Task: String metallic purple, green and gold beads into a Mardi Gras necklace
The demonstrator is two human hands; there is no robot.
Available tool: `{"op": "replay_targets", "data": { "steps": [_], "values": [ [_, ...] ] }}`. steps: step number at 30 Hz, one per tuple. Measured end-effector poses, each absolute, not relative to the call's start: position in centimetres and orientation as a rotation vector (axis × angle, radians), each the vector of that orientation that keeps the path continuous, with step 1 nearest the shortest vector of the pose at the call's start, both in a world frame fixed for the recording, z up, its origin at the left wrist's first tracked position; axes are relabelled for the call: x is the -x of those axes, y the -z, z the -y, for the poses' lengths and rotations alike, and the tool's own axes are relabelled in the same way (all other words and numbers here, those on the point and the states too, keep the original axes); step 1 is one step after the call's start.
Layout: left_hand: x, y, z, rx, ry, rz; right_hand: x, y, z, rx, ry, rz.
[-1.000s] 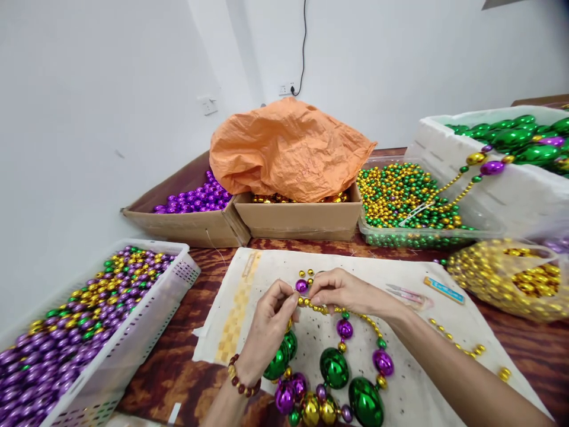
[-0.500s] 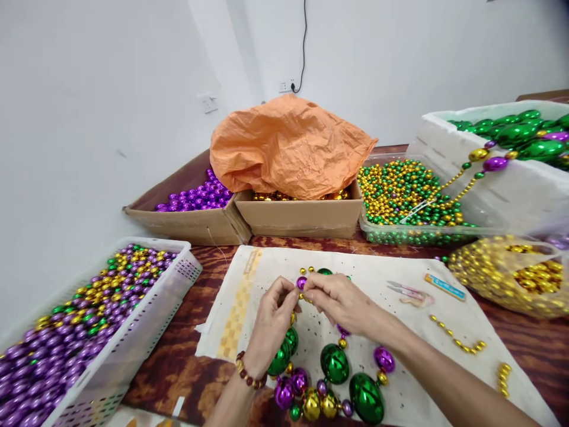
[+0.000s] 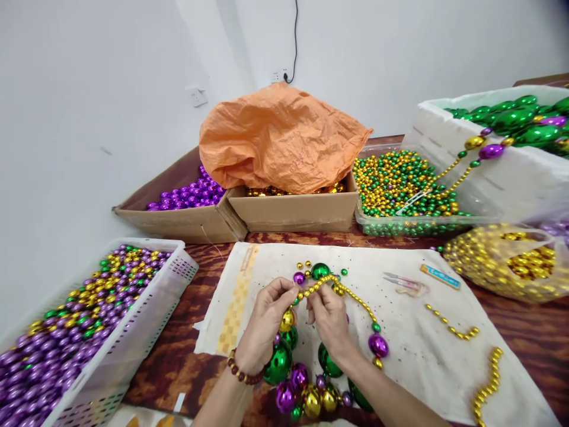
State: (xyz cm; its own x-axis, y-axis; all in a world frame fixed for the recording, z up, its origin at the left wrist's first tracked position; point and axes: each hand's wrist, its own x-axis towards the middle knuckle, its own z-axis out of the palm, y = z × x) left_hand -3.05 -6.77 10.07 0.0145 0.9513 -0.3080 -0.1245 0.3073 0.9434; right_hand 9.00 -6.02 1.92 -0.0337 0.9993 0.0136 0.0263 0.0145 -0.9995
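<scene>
A bead necklace (image 3: pixel 320 385) of large green, purple and gold balls lies in a loop on the white cloth, with a thin run of small gold beads (image 3: pixel 359 299) on its right side. My left hand (image 3: pixel 269 317) pinches it between thumb and forefinger at the upper left of the loop. Curled against the gold run from below is my right hand (image 3: pixel 329 320), its fingers closed on the necklace; the exact pinch point is partly hidden. Just beyond my fingers sit a green ball (image 3: pixel 320 271), a purple ball (image 3: pixel 299 278) and several small loose beads.
Snips (image 3: pixel 406 283), a blue-and-orange strip (image 3: pixel 440 276) and short gold bead chains (image 3: pixel 453 326) lie on the cloth (image 3: pixel 377 261) to the right. Around it stand a white basket (image 3: pixel 146 332), cardboard boxes (image 3: pixel 291 213), a clear bin (image 3: pixel 418 225), a foam box (image 3: pixel 471 172) and a bag of gold beads (image 3: pixel 480 261).
My right hand has drawn down and turned, and the gold run now stretches from my left fingers over it to the right. More of the front right gold chain shows. My left hand keeps its pinch.
</scene>
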Motion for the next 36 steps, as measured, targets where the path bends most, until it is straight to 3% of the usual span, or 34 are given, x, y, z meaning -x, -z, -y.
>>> {"op": "replay_targets", "data": {
  "steps": [6,11,14,19,22,28,36],
  "values": [
    [2.7,-9.1,8.0,-0.73,-0.892,-1.164,-8.9,-1.0,5.7,1.247,-1.181,1.297],
    [2.8,-7.2,8.6,-0.892,-0.986,-1.276,-10.6,-0.5,6.6,1.289,-1.313,1.43],
    [3.2,-6.3,9.0,-1.02,-1.061,-1.393,-13.0,-2.0,7.4,1.309,-1.331,1.638],
    [3.0,-5.9,9.7,-1.155,-1.052,-1.467,-15.1,-6.1,6.6,1.387,-0.971,1.874],
    [2.7,-5.9,10.0,-1.219,-1.051,-1.463,-14.0,-6.3,5.2,1.3,-1.033,1.903],
    [2.9,-5.8,10.1,-1.215,-1.054,-1.452,-11.1,-4.1,3.9,1.111,-1.383,1.541],
    [3.1,-6.4,9.6,-0.914,-1.22,-1.25,-10.3,-1.7,5.5,1.156,-1.446,1.257]
  ]
}}
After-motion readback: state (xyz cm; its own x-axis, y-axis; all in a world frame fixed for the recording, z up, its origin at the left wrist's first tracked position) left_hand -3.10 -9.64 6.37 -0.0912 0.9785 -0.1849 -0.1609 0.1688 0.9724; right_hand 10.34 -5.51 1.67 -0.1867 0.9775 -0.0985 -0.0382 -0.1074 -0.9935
